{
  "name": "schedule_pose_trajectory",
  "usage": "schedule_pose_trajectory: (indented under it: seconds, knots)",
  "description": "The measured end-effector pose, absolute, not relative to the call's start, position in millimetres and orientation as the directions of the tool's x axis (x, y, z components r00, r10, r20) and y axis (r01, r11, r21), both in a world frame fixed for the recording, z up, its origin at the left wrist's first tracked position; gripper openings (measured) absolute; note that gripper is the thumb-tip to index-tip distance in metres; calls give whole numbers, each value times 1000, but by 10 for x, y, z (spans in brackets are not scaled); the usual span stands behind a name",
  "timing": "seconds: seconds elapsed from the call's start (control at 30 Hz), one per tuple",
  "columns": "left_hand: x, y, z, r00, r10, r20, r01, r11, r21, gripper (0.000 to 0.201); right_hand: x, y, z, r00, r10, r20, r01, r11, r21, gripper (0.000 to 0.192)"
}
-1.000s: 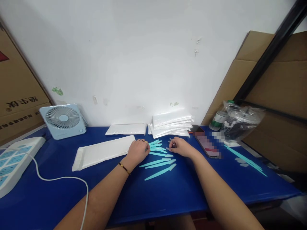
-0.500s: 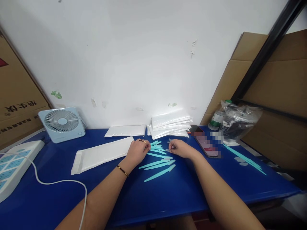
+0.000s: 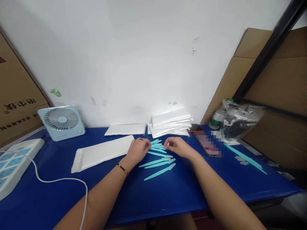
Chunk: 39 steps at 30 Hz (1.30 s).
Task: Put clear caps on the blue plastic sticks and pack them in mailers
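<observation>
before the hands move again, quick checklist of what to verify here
1. Left hand on the near end of the teal sticks: ok.
2. Right hand pinching one stick's tip: cannot tell, too small.
3. Three loose sticks lying apart on the blue table: ok.
4. White pouch flat beside the left hand: ok.
5. Phone apart from the right hand: ok.

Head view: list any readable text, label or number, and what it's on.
Cardboard box, far left: three large dark characters, mirrored or upside down, not legible.
Same box, lower line of small print: too blurred to read.
Bottle label, right: too small to read.
Phone screen: pixelated, unreadable.
Fan, white pouches, teal sticks: no text visible.
</observation>
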State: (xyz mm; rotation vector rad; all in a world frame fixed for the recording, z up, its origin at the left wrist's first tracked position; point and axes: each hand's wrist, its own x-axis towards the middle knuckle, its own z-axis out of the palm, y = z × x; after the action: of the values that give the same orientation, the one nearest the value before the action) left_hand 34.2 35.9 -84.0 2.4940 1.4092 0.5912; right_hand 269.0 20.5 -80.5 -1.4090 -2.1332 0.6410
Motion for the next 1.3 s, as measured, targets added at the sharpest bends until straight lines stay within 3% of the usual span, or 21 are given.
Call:
schedule_pose_trajectory:
  seconds: [0.13,0.27,0.37,0.5,0.67,0.83,0.97,1.07,1.17,1.3]
  knots:
    - [382,287,-802,529,822,209,713,-564,417,10,2638,158,-789,-408,904,125,652,384,-653,11]
    - [400,216,-802,623,765,161,655,-623,427,13,2736,133,-737,-506,863,3,625,369,-688,16]
    - [392,195,-826,658,730,186,643,-673,366,24,2932,159,-679,-370,927,58,661,307,-684,16]
    - [394,167,-834,716,686,131,637,-719,278,21,3175,218,-648,-121,983,138,812,178,-556,13]
    - [426,103,-811,772,626,108,577,-762,293,14,3160,305,-778,-67,992,105,897,105,-429,9]
    - [438,194,-891,655,726,208,703,-687,183,21,3048,380,-931,-34,997,70,928,57,-369,9]
    - [444,327,-962,580,778,243,775,-619,132,19,3051,394,-962,-41,998,54,914,59,-402,4]
    - [458,368,-970,578,785,223,776,-613,150,15,3059,379,-940,-25,992,121,882,79,-464,3]
    - [468,362,-962,574,793,205,777,-606,170,16,3032,350,-895,-44,988,145,761,127,-636,9]
    - [452,348,-928,561,801,210,755,-599,267,16,2961,309,-836,-167,978,127,454,191,-870,25]
